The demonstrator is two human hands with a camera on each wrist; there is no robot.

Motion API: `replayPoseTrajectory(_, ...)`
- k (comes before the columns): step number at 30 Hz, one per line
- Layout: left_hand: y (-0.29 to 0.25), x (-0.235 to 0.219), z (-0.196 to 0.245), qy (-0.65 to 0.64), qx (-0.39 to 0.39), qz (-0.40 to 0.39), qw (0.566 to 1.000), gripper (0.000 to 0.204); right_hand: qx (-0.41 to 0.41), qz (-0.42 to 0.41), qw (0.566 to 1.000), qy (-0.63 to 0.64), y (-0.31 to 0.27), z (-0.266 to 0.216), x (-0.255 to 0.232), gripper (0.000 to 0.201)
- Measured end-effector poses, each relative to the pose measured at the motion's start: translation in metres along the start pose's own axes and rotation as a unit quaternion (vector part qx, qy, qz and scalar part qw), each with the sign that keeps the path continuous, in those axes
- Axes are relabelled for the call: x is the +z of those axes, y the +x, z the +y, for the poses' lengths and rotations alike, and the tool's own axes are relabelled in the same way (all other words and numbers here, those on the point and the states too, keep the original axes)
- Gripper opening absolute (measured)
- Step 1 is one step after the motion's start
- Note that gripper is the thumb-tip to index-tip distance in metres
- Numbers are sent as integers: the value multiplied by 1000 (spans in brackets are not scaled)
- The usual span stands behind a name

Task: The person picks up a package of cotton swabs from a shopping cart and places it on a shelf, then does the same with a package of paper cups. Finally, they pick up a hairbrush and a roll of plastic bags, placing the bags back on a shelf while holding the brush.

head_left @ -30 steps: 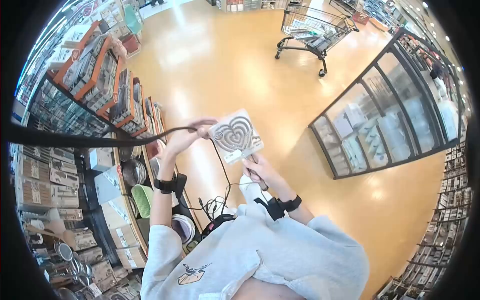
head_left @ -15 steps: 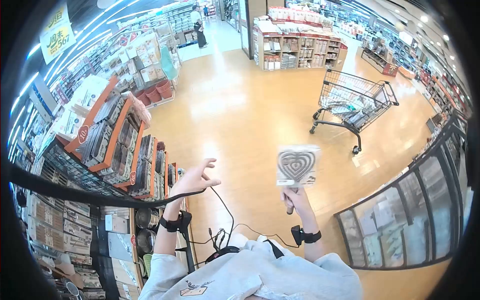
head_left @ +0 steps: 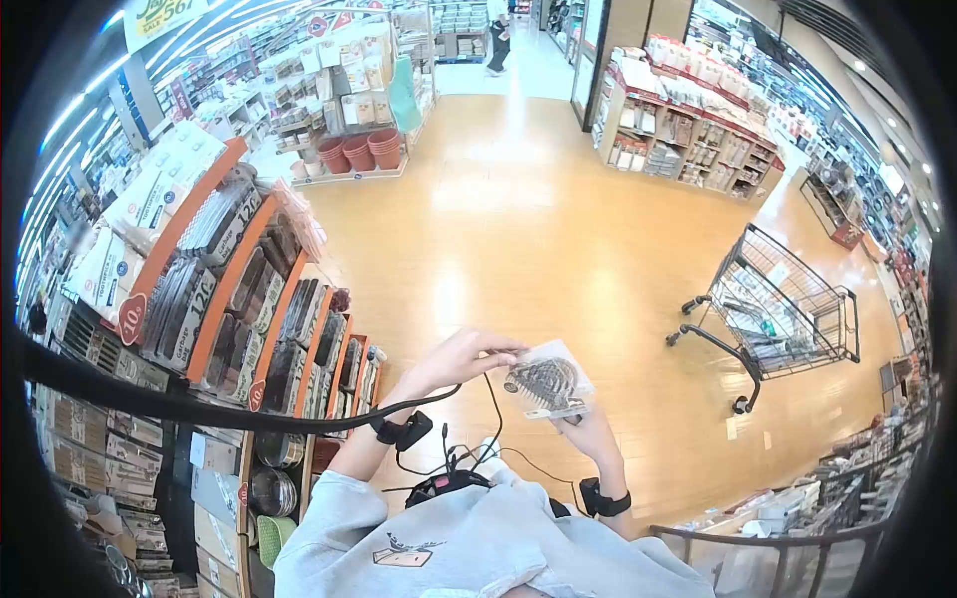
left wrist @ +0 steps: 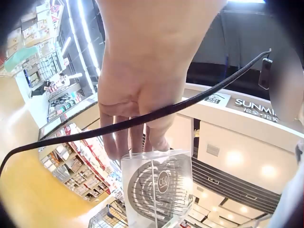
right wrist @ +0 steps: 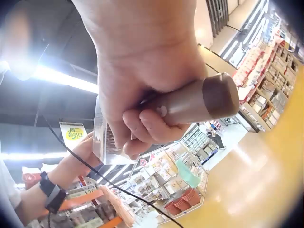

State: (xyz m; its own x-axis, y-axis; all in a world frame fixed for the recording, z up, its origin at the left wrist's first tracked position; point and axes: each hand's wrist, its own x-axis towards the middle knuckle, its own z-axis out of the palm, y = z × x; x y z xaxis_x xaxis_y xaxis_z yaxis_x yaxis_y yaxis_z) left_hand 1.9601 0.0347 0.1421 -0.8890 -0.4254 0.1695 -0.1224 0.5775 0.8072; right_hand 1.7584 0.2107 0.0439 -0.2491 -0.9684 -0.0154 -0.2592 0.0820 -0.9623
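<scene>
A hairbrush (head_left: 546, 384) with dark bristles set in a heart-like pattern has its head inside a clear plastic box (left wrist: 126, 190). My right hand (head_left: 595, 439) grips its brown handle (right wrist: 183, 104), fingers curled around it, and the head points away from me. My left hand (head_left: 454, 361) reaches across to the box's left edge, fingers fairly straight and fingertips right at that edge. A round "CEO" mark (left wrist: 163, 182) shows on the box in the left wrist view. A black cable (left wrist: 118, 126) passes across my left palm.
Shelves of boxed goods with orange edges (head_left: 224, 269) rise close on my left. A shopping cart (head_left: 768, 309) with goods in it stands ahead to the right. A curved rail (head_left: 778, 538) of a display lies near my right elbow. A person (head_left: 496, 40) stands far off.
The right hand swung the hairbrush out to the right, then back toward the middle. The left hand came off the box and now touches its edge again. The head view has tilted up.
</scene>
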Motion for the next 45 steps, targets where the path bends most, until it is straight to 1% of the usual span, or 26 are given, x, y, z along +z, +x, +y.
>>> replayPoseTrajectory(2, 27, -19, -28, -28, -5, 13, 1000, 30, -2, -37, 999, -11, 41, 3, -8, 12)
replayPoseTrajectory(3, 40, -30, -42, -48, -1, 19, 999, 29, 1, -34, 999, -9, 65, 3, -9, 12)
replayPoseTrajectory(4, 51, -36, -55, -50, -19, 40, 998, 29, 7, -33, 999, -6, 84, 3, -10, 12)
replayPoseTrajectory(5, 64, -43, -69, -43, -35, 53, 997, 27, 5, -58, 998, -4, 104, 2, -10, 12)
replayPoseTrajectory(7, 89, -66, -95, -27, -60, 76, 995, 24, 11, -48, 999, -10, 147, 5, -12, 14)
replayPoseTrajectory(10, 129, -91, -136, -6, 15, 148, 989, 14, 20, -86, 995, -39, 218, 33, -16, 17)
replayPoseTrajectory(15, 200, -139, -205, 48, -7, 173, 984, 13, 7, -127, 991, -50, 356, 47, -23, 22)
replayPoseTrajectory(16, 215, -150, -215, 45, -23, 181, 982, 13, 1, -144, 986, -90, 385, 43, -31, 25)
replayPoseTrajectory(19, 262, -186, -234, 42, -59, 212, 975, 12, -38, -166, 983, -71, 473, 57, -45, 27)
replayPoseTrajectory(21, 290, -212, -241, 42, -78, 235, 968, 12, -57, -176, 981, -58, 524, 33, -57, 27)
replayPoseTrajectory(23, 315, -241, -248, 81, -97, 282, 951, 12, -46, -236, 962, -126, 582, 12, -68, 27)
replayPoseTrajectory(24, 326, -254, -253, 87, -105, 297, 945, 12, -56, -251, 958, -127, 610, 14, -69, 27)
replayPoseTrajectory(26, 339, -276, -265, 46, -160, 370, 914, 12, -92, -241, 959, -118, 658, 26, -69, 24)
replayPoseTrajectory(27, 344, -286, -274, 50, -171, 386, 905, 12, -99, -260, 953, -119, 681, 22, -66, 24)
replayPoseTrajectory(28, 349, -296, -286, 38, -175, 392, 903, 12, -80, -259, 953, -133, 702, 16, -65, 25)
replayPoseTrajectory(29, 355, -306, -300, 24, -177, 395, 901, 12, -60, -254, 954, -149, 723, 12, -62, 27)
replayPoseTrajectory(30, 361, -314, -314, 20, -165, 406, 899, 12, -64, -265, 950, -150, 744, 12, -55, 27)
replayPoseTrajectory(32, 372, -335, -343, -2, -174, 418, 892, 12, -93, -233, 959, -135, 779, 12, -36, 29)
replayPoseTrajectory(34, 381, -358, -372, -29, -180, 427, 886, 13, -96, -224, 962, -125, 812, 4, -13, 30)
replayPoseTrajectory(35, 385, -375, -387, -23, -174, 424, 888, 12, -104, -206, 966, -114, 832, -1, 0, 32)
replayPoseTrajectory(37, 390, -409, -409, -18, -172, 439, 882, 12, -107, -225, 962, -113, 871, -3, 24, 32)
replayPoseTrajectory(39, 389, -454, -421, 52, -211, 457, 863, 11, -112, -244, 957, -106, 912, -11, 54, 33)
replayPoseTrajectory(40, 383, -476, -434, 53, -214, 463, 858, 11, -112, -249, 953, -131, 934, -11, 65, 26)
replayPoseTrajectory(42, 379, -510, -467, 75, -157, 511, 842, 10, -106, -255, 947, -167, 969, -25, 88, 22)
replayPoseTrajectory(44, 385, -540, -491, 40, -173, 506, 844, 9, -143, -227, 954, -134, 1001, -52, 115, 32)
replayPoseTrajectory(45, 391, -551, -500, 13, -187, 500, 845, 8, -138, -233, 952, -142, 1017, -53, 117, 32)
